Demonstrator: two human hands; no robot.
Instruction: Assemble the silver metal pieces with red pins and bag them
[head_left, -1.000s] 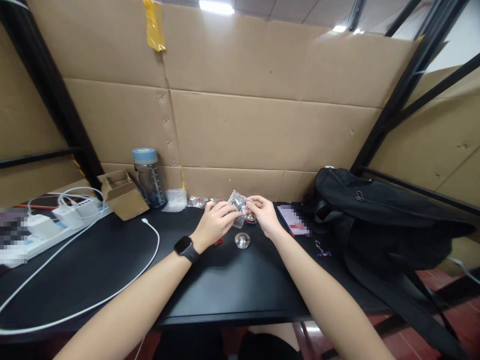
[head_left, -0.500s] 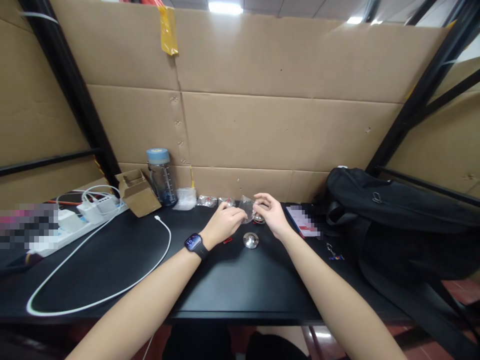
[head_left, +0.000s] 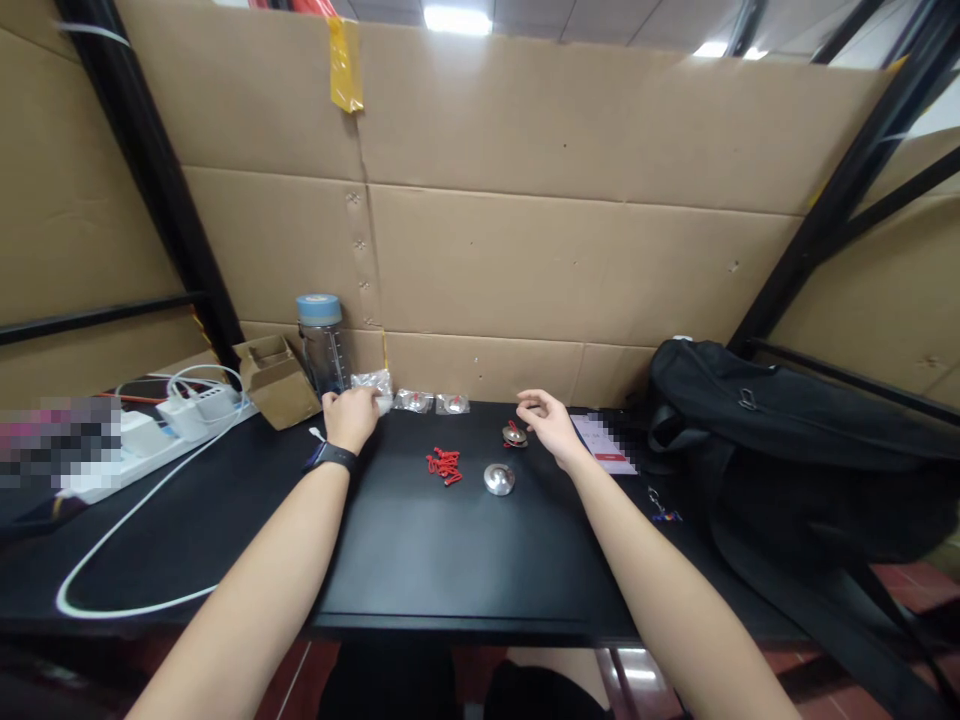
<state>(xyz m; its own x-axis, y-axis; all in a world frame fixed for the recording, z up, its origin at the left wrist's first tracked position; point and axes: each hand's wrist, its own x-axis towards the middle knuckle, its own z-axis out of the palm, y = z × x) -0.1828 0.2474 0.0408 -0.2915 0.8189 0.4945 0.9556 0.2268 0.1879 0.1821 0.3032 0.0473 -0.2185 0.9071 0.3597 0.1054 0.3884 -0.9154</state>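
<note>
My left hand (head_left: 351, 418) is at the crumpled clear plastic (head_left: 379, 388) beside the bottle, its fingers closed round part of that plastic. Just right of a small metal disc with a red cord (head_left: 514, 436), my right hand (head_left: 546, 425) hovers with fingers curved and apart, holding nothing. A shiny domed metal disc (head_left: 499, 480) lies nearer to me. Left of it is a loose heap of red cords (head_left: 445, 466). Two small clear packets, one (head_left: 413, 401) beside the other (head_left: 453, 404), lie along the cardboard wall.
A bottle with a blue lid (head_left: 321, 340) and an open cardboard box (head_left: 277, 385) stand at the back left. A power strip (head_left: 112, 478) and white cable (head_left: 135, 500) are at the left. A phone (head_left: 609, 450), keychain (head_left: 663, 508) and black bag (head_left: 810, 450) are at the right.
My left hand has moved left from the middle to the plastic by the bottle, uncovering the red cords. The clear bag between my hands has left that spot. My right hand has shifted slightly right.
</note>
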